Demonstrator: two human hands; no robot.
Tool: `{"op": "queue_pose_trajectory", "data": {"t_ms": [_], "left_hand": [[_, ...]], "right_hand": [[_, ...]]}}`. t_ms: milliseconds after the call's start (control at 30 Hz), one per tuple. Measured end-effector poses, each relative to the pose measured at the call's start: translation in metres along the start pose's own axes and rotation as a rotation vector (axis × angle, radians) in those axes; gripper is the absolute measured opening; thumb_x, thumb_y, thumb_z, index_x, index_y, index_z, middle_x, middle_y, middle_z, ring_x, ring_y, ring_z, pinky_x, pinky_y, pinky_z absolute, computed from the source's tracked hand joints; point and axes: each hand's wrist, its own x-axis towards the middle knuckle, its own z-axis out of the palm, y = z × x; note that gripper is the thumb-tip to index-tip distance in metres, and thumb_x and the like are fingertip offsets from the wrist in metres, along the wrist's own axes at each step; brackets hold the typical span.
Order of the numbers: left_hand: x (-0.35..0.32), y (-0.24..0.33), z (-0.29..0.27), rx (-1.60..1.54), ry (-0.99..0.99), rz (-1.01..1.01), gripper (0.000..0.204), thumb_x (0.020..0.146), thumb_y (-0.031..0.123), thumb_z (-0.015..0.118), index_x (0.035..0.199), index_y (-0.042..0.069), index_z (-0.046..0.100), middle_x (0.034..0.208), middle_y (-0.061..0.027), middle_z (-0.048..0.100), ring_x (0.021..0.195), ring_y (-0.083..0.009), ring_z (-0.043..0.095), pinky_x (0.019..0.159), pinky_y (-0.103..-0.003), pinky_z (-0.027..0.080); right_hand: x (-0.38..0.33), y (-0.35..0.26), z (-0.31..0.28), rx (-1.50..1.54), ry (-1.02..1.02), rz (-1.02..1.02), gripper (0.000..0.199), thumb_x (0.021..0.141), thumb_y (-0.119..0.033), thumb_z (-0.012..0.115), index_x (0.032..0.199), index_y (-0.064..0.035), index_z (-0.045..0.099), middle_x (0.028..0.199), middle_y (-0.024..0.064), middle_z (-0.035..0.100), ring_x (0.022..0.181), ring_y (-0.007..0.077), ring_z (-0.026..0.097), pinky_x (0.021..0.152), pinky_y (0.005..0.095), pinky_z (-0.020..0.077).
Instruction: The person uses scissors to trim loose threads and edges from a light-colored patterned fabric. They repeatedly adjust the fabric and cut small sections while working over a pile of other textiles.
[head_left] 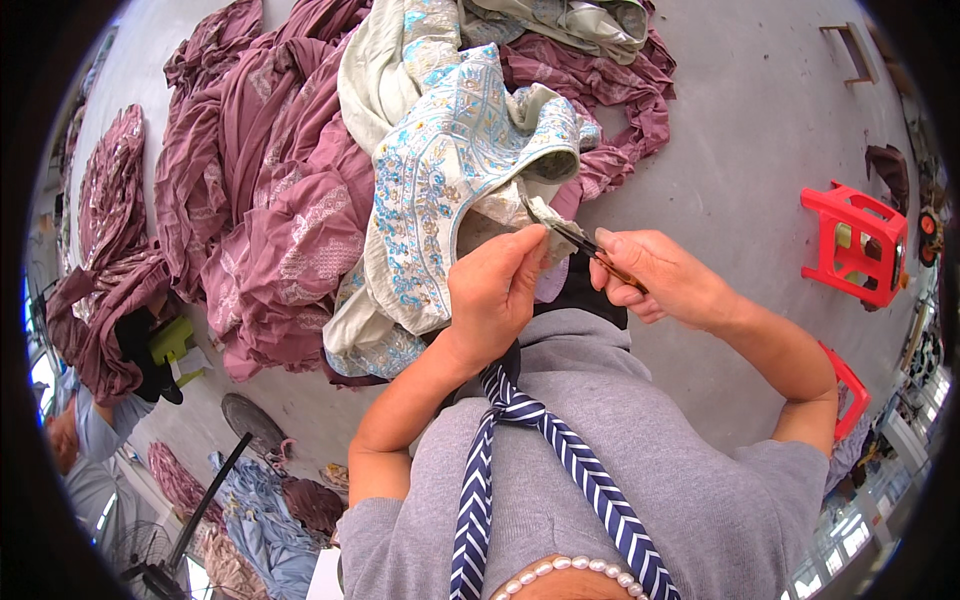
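Observation:
My left hand (pixel 495 295) pinches the edge of a pale green garment with blue embroidery (pixel 450 170), which lies across my lap. My right hand (pixel 660 278) holds small thread snips (pixel 570 235), their tips touching the cloth edge right by my left fingers. A blue and white striped strap (pixel 560 450) hangs down my grey top.
A heap of mauve garments (pixel 270 190) covers the grey floor at left and behind. A red plastic stool (pixel 855 245) stands at right, another red one (pixel 848 385) by my right elbow. Another person (pixel 85 430) sits at far left. A fan (pixel 150 555) is lower left.

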Motion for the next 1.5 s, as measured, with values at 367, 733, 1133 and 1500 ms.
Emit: {"op": "queue_pose_trajectory", "data": {"t_ms": [367, 733, 1133, 1500], "left_hand": [[0.000, 0.002, 0.001, -0.011, 0.028, 0.037, 0.017, 0.081, 0.000, 0.064, 0.097, -0.002, 0.061, 0.077, -0.0154, 0.063, 0.065, -0.0279, 0.063, 0.057, -0.033, 0.050], [-0.003, -0.003, 0.004, 0.167, -0.096, 0.240, 0.034, 0.069, -0.006, 0.061, 0.103, -0.004, 0.057, 0.082, -0.0153, 0.061, 0.068, -0.0290, 0.060, 0.057, -0.036, 0.049], [-0.003, 0.002, -0.001, -0.014, 0.024, 0.021, 0.013, 0.081, 0.001, 0.063, 0.093, -0.002, 0.062, 0.075, -0.0154, 0.063, 0.063, -0.0287, 0.062, 0.055, -0.034, 0.048], [-0.006, 0.002, -0.002, 0.094, 0.006, 0.086, 0.016, 0.081, 0.000, 0.062, 0.096, -0.002, 0.059, 0.076, -0.0158, 0.062, 0.063, -0.0281, 0.062, 0.054, -0.032, 0.048]], "right_hand": [[0.008, -0.002, 0.003, -0.138, 0.064, -0.092, 0.044, 0.099, -0.040, 0.036, 0.081, -0.0026, 0.051, 0.055, -0.0065, 0.033, 0.046, 0.0022, 0.027, 0.040, 0.0202, 0.0234], [0.014, 0.000, 0.004, -0.272, 0.150, -0.136, 0.047, 0.098, -0.042, 0.039, 0.077, -0.0024, 0.053, 0.057, -0.0037, 0.040, 0.050, 0.0040, 0.034, 0.043, 0.0214, 0.0295], [0.030, 0.008, 0.002, -0.488, 0.422, -0.637, 0.026, 0.091, -0.026, 0.057, 0.090, -0.0008, 0.055, 0.060, -0.0052, 0.043, 0.052, 0.0039, 0.034, 0.046, 0.0214, 0.0292], [0.039, 0.002, 0.008, -0.756, 0.415, -0.690, 0.017, 0.079, -0.010, 0.065, 0.086, 0.0035, 0.058, 0.061, 0.0154, 0.056, 0.050, 0.0233, 0.053, 0.051, 0.0308, 0.0424]]}}
